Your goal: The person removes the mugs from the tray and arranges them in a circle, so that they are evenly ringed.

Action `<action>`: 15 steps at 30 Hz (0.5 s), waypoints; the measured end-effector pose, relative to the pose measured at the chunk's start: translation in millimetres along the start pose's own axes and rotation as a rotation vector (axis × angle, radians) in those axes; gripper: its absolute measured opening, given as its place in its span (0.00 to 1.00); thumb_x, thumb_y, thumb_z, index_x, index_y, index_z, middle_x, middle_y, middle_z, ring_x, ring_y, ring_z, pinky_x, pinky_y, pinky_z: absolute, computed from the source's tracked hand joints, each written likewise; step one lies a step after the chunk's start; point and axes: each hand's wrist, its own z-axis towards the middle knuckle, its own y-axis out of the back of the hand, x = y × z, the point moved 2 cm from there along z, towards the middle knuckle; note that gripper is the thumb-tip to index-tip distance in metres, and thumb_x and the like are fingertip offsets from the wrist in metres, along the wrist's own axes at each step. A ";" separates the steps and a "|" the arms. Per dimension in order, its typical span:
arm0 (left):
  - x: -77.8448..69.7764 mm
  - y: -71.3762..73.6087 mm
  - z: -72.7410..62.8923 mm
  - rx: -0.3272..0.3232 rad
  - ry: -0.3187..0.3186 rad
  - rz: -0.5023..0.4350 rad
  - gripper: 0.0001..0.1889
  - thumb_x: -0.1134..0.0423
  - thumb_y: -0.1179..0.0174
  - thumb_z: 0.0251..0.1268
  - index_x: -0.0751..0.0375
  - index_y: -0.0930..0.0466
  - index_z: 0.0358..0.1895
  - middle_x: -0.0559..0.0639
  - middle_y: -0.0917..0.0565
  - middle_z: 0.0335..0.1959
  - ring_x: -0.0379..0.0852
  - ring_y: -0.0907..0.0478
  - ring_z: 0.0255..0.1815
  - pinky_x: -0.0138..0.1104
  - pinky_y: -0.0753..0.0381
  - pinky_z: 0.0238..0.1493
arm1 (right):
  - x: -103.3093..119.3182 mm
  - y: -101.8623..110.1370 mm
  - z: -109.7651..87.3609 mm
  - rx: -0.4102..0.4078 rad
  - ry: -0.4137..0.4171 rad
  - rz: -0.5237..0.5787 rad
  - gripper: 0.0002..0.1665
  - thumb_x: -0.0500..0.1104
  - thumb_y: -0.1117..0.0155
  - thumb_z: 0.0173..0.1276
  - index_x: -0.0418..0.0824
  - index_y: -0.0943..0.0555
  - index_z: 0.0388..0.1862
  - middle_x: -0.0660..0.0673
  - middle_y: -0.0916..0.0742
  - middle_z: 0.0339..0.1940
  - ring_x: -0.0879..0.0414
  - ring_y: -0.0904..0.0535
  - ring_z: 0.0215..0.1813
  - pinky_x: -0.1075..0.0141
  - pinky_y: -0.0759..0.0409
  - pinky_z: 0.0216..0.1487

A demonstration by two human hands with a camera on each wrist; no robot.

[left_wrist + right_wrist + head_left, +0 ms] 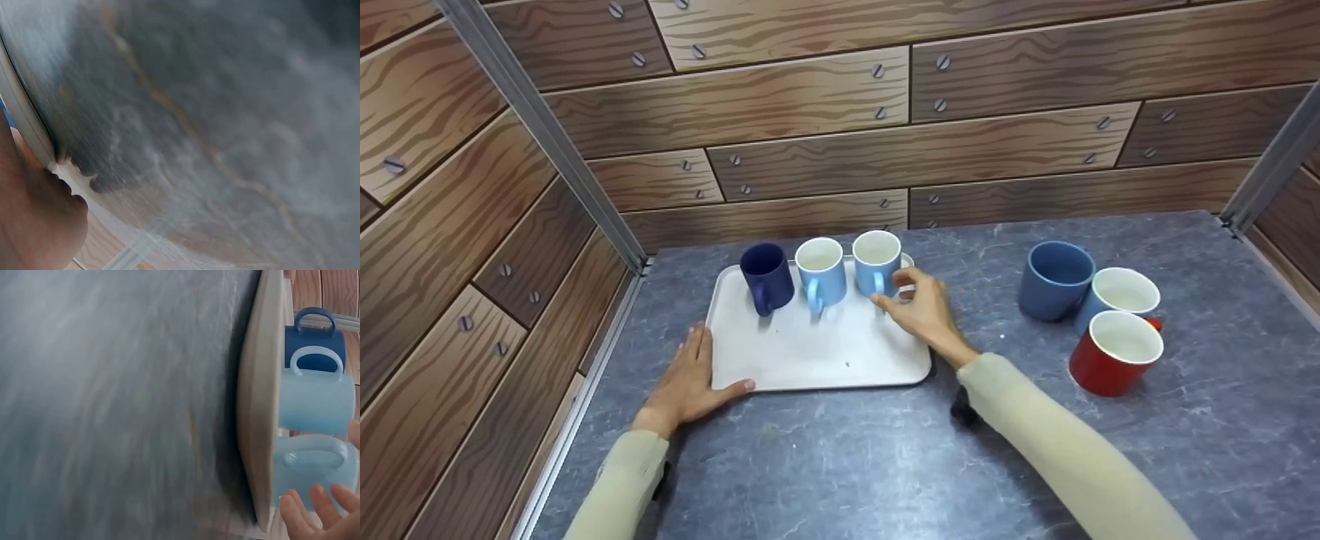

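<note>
Three mugs stand in a row along the back of a white tray (810,360): a navy mug (777,285) at left, a light blue mug (831,283) in the middle and another light blue mug (870,274) at right. Their handles face the front. My right hand (924,309) is beside the right-hand mug, thumb and fingers spread apart. In the right wrist view its fingers (323,505) are close to that mug's side; contact is unclear. My left hand (686,382) rests against the tray's left edge, fingers extended and thumb at the front corner.
At the right of the grey marbled table (847,465) stand a dark blue mug (1050,289), a blue mug with a white inside (1125,291) and a red mug (1110,367), close together. Wood-patterned walls (810,165) border the back and sides.
</note>
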 end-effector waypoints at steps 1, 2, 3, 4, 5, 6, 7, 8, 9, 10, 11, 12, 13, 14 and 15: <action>0.2 -0.1 -0.2 -0.003 -0.001 -0.001 0.71 0.20 0.41 0.62 0.76 0.63 0.85 0.72 0.60 0.88 0.68 0.62 0.89 0.56 0.57 0.89 | -0.6 -3.3 0.4 0.000 -0.005 0.006 0.28 0.44 0.16 0.62 0.31 0.15 0.56 0.31 0.10 0.54 0.36 0.10 0.52 0.48 0.10 0.58; 0.1 -0.1 -0.5 -0.008 -0.005 -0.004 0.71 0.20 0.41 0.62 0.76 0.62 0.85 0.73 0.59 0.88 0.68 0.62 0.89 0.56 0.56 0.89 | -1.0 -6.2 0.7 -0.002 -0.012 0.013 0.27 0.44 0.17 0.63 0.31 0.15 0.55 0.32 0.09 0.53 0.37 0.09 0.51 0.50 0.10 0.57; 0.2 -0.3 -0.8 -0.012 -0.008 -0.007 0.71 0.20 0.40 0.62 0.77 0.62 0.85 0.73 0.59 0.87 0.68 0.62 0.89 0.56 0.56 0.89 | -1.1 -9.0 1.0 -0.006 -0.014 0.018 0.25 0.44 0.17 0.64 0.32 0.14 0.54 0.32 0.09 0.51 0.38 0.09 0.50 0.51 0.10 0.56; 0.5 -0.4 -1.1 -0.015 -0.011 -0.011 0.71 0.20 0.40 0.62 0.77 0.61 0.85 0.74 0.58 0.87 0.69 0.61 0.89 0.57 0.56 0.89 | -1.0 -11.6 1.4 -0.010 -0.012 0.022 0.23 0.43 0.17 0.64 0.32 0.14 0.53 0.33 0.08 0.50 0.39 0.09 0.49 0.51 0.09 0.55; 0.1 -0.4 -1.4 -0.017 -0.012 -0.015 0.71 0.21 0.40 0.62 0.77 0.61 0.85 0.74 0.58 0.87 0.69 0.61 0.89 0.57 0.56 0.89 | -0.6 -13.9 1.7 -0.016 -0.008 0.023 0.22 0.43 0.18 0.64 0.31 0.13 0.51 0.33 0.08 0.48 0.40 0.09 0.49 0.52 0.09 0.55; 0.2 -0.6 -1.5 -0.018 -0.011 -0.016 0.71 0.21 0.39 0.62 0.77 0.61 0.85 0.74 0.58 0.87 0.69 0.61 0.89 0.57 0.56 0.89 | -0.4 -15.9 1.9 -0.023 -0.004 0.019 0.21 0.42 0.18 0.65 0.31 0.13 0.50 0.33 0.08 0.47 0.40 0.09 0.48 0.52 0.09 0.54; 0.4 -0.7 -1.3 -0.017 -0.011 -0.016 0.71 0.21 0.39 0.62 0.77 0.61 0.85 0.74 0.58 0.87 0.69 0.61 0.89 0.57 0.56 0.89 | 0.0 -17.6 2.0 -0.031 -0.002 0.011 0.19 0.42 0.18 0.65 0.31 0.12 0.49 0.33 0.07 0.45 0.41 0.09 0.48 0.52 0.09 0.54; 0.5 -0.7 -1.2 -0.015 -0.011 -0.016 0.71 0.21 0.39 0.62 0.77 0.61 0.85 0.74 0.58 0.87 0.69 0.61 0.89 0.57 0.56 0.89 | 0.4 -19.0 2.2 -0.039 -0.002 0.006 0.19 0.42 0.19 0.65 0.31 0.12 0.48 0.34 0.07 0.45 0.42 0.09 0.47 0.52 0.09 0.54; 0.7 -0.7 -1.1 -0.012 -0.009 -0.015 0.71 0.20 0.40 0.62 0.77 0.61 0.85 0.73 0.58 0.87 0.69 0.62 0.89 0.57 0.57 0.89 | 1.0 -20.1 2.3 -0.046 -0.001 -0.002 0.18 0.41 0.19 0.66 0.31 0.12 0.48 0.34 0.07 0.44 0.42 0.09 0.47 0.52 0.10 0.54; 0.8 -0.7 -0.8 -0.009 -0.006 -0.014 0.71 0.20 0.40 0.62 0.76 0.62 0.85 0.73 0.59 0.88 0.68 0.62 0.89 0.57 0.57 0.89 | 1.4 -21.0 2.5 -0.052 -0.001 -0.010 0.17 0.41 0.19 0.66 0.31 0.11 0.47 0.34 0.07 0.44 0.42 0.09 0.47 0.51 0.10 0.54; 0.7 -0.5 -0.6 -0.005 -0.002 -0.014 0.71 0.20 0.40 0.61 0.76 0.62 0.85 0.72 0.59 0.88 0.68 0.62 0.89 0.56 0.57 0.89 | 2.0 -21.6 2.6 -0.055 -0.004 -0.018 0.17 0.41 0.20 0.67 0.31 0.11 0.48 0.34 0.07 0.44 0.42 0.09 0.48 0.51 0.10 0.54; 0.8 -0.5 -0.2 -0.003 -0.001 -0.013 0.71 0.20 0.40 0.61 0.76 0.62 0.85 0.72 0.60 0.88 0.68 0.63 0.90 0.56 0.58 0.89 | 2.5 -21.9 2.5 -0.057 -0.008 -0.024 0.17 0.42 0.20 0.67 0.31 0.11 0.48 0.34 0.07 0.44 0.43 0.09 0.48 0.50 0.11 0.55; 0.8 -0.5 -0.1 -0.001 0.000 -0.014 0.71 0.20 0.40 0.61 0.76 0.63 0.85 0.72 0.60 0.88 0.68 0.63 0.89 0.56 0.58 0.89 | 3.1 -22.2 2.5 -0.057 -0.011 -0.030 0.17 0.42 0.20 0.68 0.32 0.11 0.48 0.35 0.07 0.44 0.42 0.09 0.48 0.50 0.11 0.55; 0.5 -0.5 0.0 0.001 -0.001 -0.016 0.71 0.20 0.41 0.62 0.76 0.63 0.85 0.72 0.60 0.88 0.68 0.63 0.89 0.56 0.58 0.89 | 3.6 -22.2 2.5 -0.059 -0.011 -0.036 0.17 0.42 0.21 0.68 0.32 0.10 0.48 0.35 0.07 0.45 0.42 0.09 0.49 0.50 0.11 0.55; 0.2 -0.7 0.2 0.003 0.000 -0.017 0.71 0.20 0.41 0.62 0.76 0.63 0.85 0.72 0.60 0.88 0.68 0.63 0.89 0.56 0.58 0.89 | 4.0 -21.9 2.2 -0.061 -0.009 -0.043 0.16 0.42 0.21 0.68 0.32 0.10 0.49 0.35 0.07 0.45 0.42 0.09 0.49 0.49 0.11 0.55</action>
